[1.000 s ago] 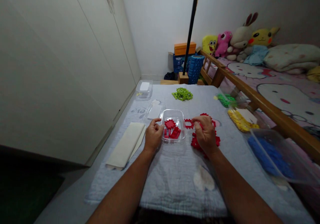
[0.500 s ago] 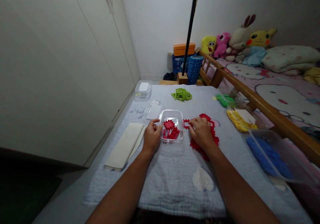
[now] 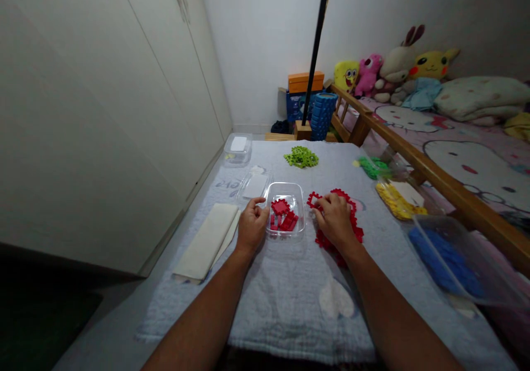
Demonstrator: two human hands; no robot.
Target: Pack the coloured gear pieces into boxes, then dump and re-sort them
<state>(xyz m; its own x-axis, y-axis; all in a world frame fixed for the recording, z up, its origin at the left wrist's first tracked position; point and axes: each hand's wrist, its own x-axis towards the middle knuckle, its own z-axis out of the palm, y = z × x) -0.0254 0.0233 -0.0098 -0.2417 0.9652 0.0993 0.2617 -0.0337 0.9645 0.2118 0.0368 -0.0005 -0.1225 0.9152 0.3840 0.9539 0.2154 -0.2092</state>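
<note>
My left hand (image 3: 252,224) is closed on the left wall of a clear plastic box (image 3: 301,208). Inside the box lie several red interlocking toy pieces (image 3: 280,207), one a notched square plate. To the right of the box, my right hand (image 3: 334,216) pinches a red square frame piece (image 3: 313,199) with notched edges. Under and around that hand spreads a pile of red toy pieces (image 3: 356,232), partly hidden by the palm and wrist.
Light green pieces (image 3: 301,157) lie at the table's far side. Boxes of green (image 3: 373,167), yellow (image 3: 395,199) and blue pieces (image 3: 443,260) line the right edge. A folded cream cloth (image 3: 207,241), a clear lid (image 3: 254,185) and another clear box (image 3: 238,149) are leftward.
The red frame piece in my right hand has turned and shifted slightly right, a little away from the box. My left hand stays at the box.
</note>
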